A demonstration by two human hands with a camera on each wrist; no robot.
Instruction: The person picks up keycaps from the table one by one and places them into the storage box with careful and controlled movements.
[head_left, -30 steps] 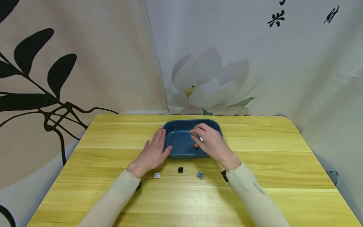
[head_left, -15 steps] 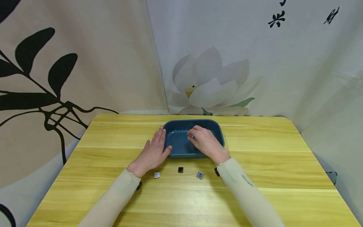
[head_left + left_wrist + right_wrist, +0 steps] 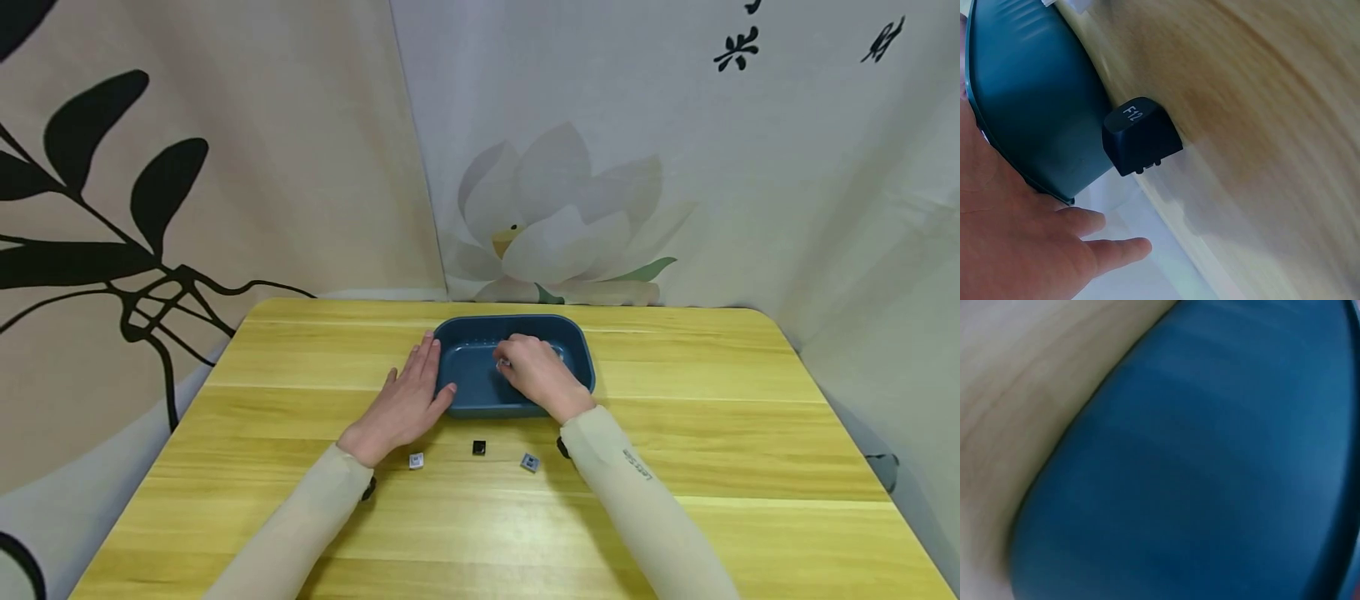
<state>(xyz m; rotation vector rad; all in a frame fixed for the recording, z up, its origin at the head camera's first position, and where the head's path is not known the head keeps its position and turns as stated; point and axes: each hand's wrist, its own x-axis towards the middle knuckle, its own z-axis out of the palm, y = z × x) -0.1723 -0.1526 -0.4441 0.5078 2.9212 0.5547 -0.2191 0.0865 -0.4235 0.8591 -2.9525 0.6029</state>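
Left hand (image 3: 399,407) rests straight-fingered against a tray (image 3: 474,387) and right hand (image 3: 542,372) (inside it) pinches a pale piece (image 3: 503,362)

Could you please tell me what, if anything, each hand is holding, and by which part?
The right hand pinches a small pale piece; which part is hidden. The left hand rests against the tray, gripping nothing.

On bench (image 3: 712,433): tray (image 3: 480,412) toward far edge; before tray, spaced left to right, left keycap (image 3: 416,461), middle keycap (image 3: 479,447), right keycap (image 3: 530,462); behind bench, cloth backdrop (image 3: 315,142).
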